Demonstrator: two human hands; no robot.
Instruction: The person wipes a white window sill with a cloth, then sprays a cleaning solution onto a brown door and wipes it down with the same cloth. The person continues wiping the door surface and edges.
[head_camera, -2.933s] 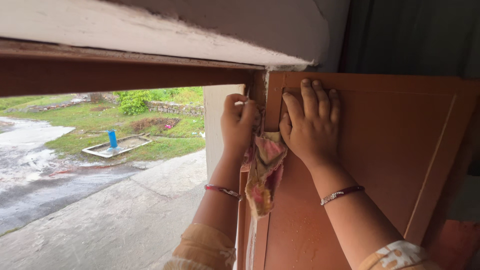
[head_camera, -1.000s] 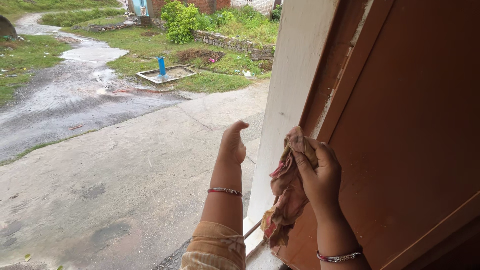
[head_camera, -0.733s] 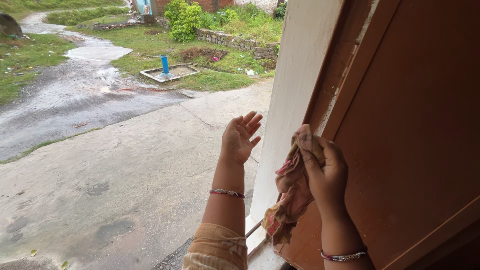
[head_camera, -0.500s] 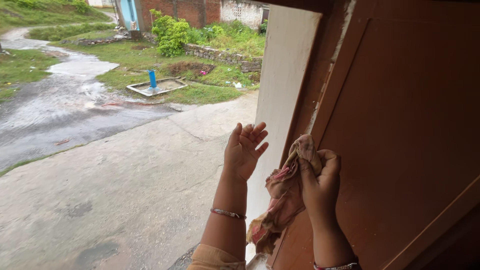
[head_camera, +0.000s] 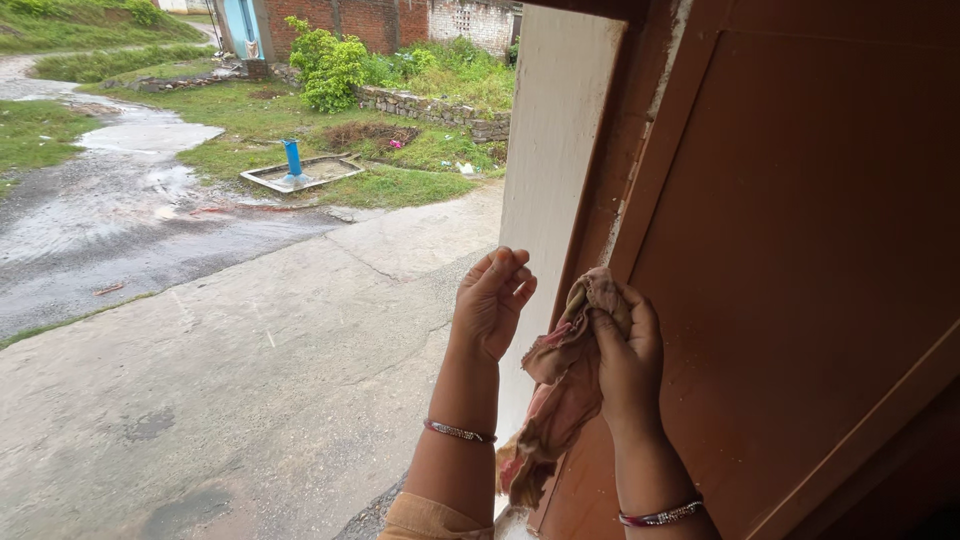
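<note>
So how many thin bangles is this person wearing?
2. One thin red and silver bangle sits on the left wrist below the open left hand; the other bangle is on the right wrist, below the right hand gripping a pink patterned cloth.

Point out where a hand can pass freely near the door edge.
Free: the open air left of the left hand, over the concrete paving; also the bare door panel right of the right hand. Crowded: the strip between white wall edge and door edge, where both hands and the cloth bunch together.
</note>
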